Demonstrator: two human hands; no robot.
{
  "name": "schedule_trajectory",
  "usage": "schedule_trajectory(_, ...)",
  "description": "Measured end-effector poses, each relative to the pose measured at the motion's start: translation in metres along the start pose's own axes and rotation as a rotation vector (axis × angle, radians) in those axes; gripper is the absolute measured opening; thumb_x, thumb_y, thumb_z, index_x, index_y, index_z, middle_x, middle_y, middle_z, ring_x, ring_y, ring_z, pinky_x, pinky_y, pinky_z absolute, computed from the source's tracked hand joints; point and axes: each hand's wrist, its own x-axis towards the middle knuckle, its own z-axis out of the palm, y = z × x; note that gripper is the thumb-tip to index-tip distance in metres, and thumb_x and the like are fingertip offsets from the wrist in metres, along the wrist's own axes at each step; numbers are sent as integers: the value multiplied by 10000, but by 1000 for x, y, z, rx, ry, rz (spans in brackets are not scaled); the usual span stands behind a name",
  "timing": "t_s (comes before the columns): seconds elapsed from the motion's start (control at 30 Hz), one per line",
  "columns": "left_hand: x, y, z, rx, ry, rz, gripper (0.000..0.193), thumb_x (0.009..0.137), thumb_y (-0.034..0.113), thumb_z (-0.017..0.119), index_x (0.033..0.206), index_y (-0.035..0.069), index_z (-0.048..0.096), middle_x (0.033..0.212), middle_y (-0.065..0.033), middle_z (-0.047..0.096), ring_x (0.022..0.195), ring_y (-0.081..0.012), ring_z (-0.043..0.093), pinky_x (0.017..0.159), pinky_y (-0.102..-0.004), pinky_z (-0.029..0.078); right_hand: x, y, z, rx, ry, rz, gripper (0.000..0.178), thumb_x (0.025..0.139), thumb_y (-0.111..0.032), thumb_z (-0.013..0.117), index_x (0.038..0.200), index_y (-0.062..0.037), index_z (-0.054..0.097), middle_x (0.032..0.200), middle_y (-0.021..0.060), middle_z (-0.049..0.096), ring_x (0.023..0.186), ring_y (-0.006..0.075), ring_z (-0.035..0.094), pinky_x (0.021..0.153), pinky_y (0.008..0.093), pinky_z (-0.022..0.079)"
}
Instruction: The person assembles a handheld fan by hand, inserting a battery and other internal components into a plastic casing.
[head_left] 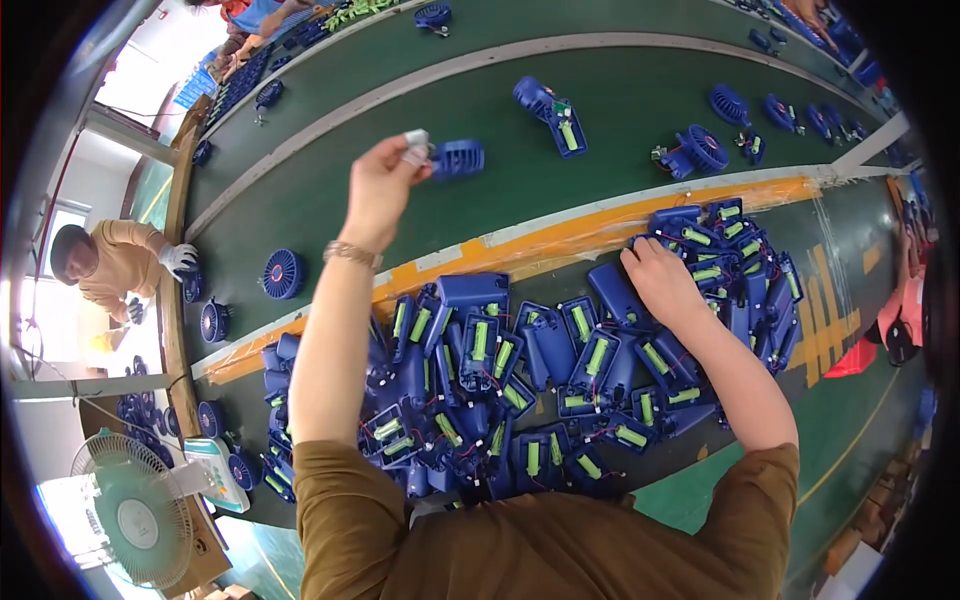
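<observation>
L hand is up at 12 o'clock over the belt, fingers pinched on a small white part touching a blue fan piece, while R hand lies flat at 2 o'clock, fingers on the pile of blue housings.

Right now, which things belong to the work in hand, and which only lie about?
In hand: left hand holding small blue plastic fan part; right hand on heap of blue fan housings.
Lying about: pale green desk fan; round blue fan grille.
</observation>
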Motion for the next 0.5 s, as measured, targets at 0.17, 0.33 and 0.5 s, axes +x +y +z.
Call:
schedule_trajectory(0.17,-153,170,-36,91,-2,148,412,1205,101,787,1602,22,711,1271,-111,882,1037,-137,755,1009,-317,618,-15,-17,-50,113,56,50,292,1036,1,777,1327,0,780,1159,127,781,1094,279,804,961,412,667)
schedule_trajectory(0.33,-359,236,-95,153,75,307,554,1161,272,886,1580,11,635,1287,-116,808,1171,-204,788,1065,-392,644,-20,-89,-130,1036,369,389,236,1148,-43,818,1379,5,815,1081,1,835,922,84,734,836,271,572)
schedule_trajectory(0.5,-483,229,-72,-141,-15,270,424,1146,205,896,1436,12,653,1273,-207,828,1152,-339,841,1040,-483,688,-74,-217,-153,1449,291,310,165,1250,-223,744,1230,-59,743,926,-28,703,747,53,570,639,241,398)
